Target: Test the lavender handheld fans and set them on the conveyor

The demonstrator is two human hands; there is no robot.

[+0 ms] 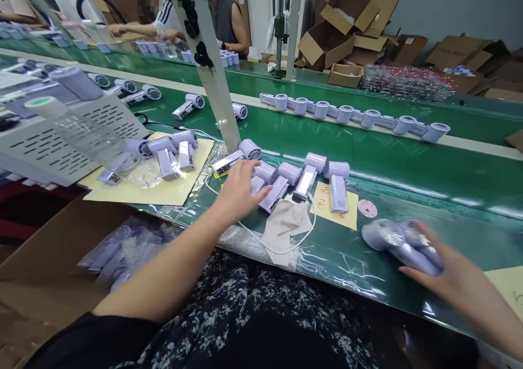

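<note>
Motion blurs my right hand [453,273], which is closed round a pair of lilac handheld fans [402,243] above the green work surface at the right. My left hand [241,189] reaches over the near row, its thumb spread from its fingers. Its fingertips are at a lilac handheld fan [265,171]; whether they press on it I cannot tell. Another fan [250,150] lies just beyond that hand, and several more, such as this fan [338,186], lie to its right. A white cable [314,216] loops round a crumpled cloth [286,222] in front of them.
A green conveyor [368,156] carries a line of fans [345,114]. A slanted metal post [216,80] rises behind my left hand. At left are a perforated metal box [73,140], a clear bottle [81,126] and a carton of bagged parts [122,249]. Co-workers sit across the belt.
</note>
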